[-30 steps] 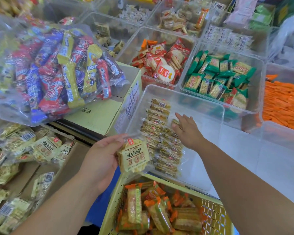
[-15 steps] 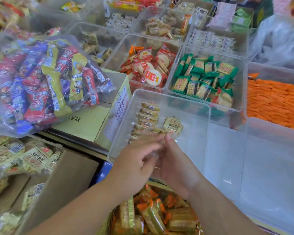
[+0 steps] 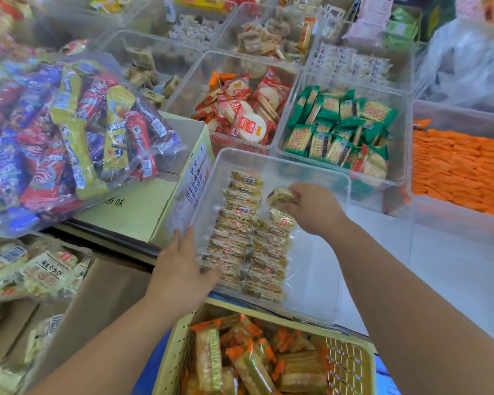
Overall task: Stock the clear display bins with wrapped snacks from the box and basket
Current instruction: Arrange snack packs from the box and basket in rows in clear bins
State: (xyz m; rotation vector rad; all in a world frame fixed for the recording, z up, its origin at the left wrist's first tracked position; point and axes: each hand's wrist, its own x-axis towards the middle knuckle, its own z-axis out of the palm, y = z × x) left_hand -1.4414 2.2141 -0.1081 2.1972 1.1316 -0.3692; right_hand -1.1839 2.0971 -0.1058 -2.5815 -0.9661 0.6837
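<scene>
A clear display bin (image 3: 320, 283) sits in front of me with two rows of pale wrapped snack packs (image 3: 240, 232) lined along its left side. My right hand (image 3: 311, 208) is inside the bin and pinches one wrapped snack pack (image 3: 281, 194) above the far end of the second row. My left hand (image 3: 180, 269) rests with straight fingers against the bin's near left wall, beside the rows. At the left is a brown box (image 3: 77, 303) holding the same pale packs (image 3: 40, 272). The yellow basket (image 3: 351, 363) below holds orange-ended snack packs (image 3: 240, 357).
A big clear bag of colourful bars (image 3: 63, 138) lies on a yellow-green carton (image 3: 137, 206) at the left. Behind are bins of red round crackers (image 3: 240, 115), green cracker packs (image 3: 340, 129) and orange packs (image 3: 457, 169). An unfilled clear bin (image 3: 451, 252) stands at the right.
My left hand passed its snack pack to my right hand, which has carried it forward into the bin. My left hand has dropped to the bin's left wall.
</scene>
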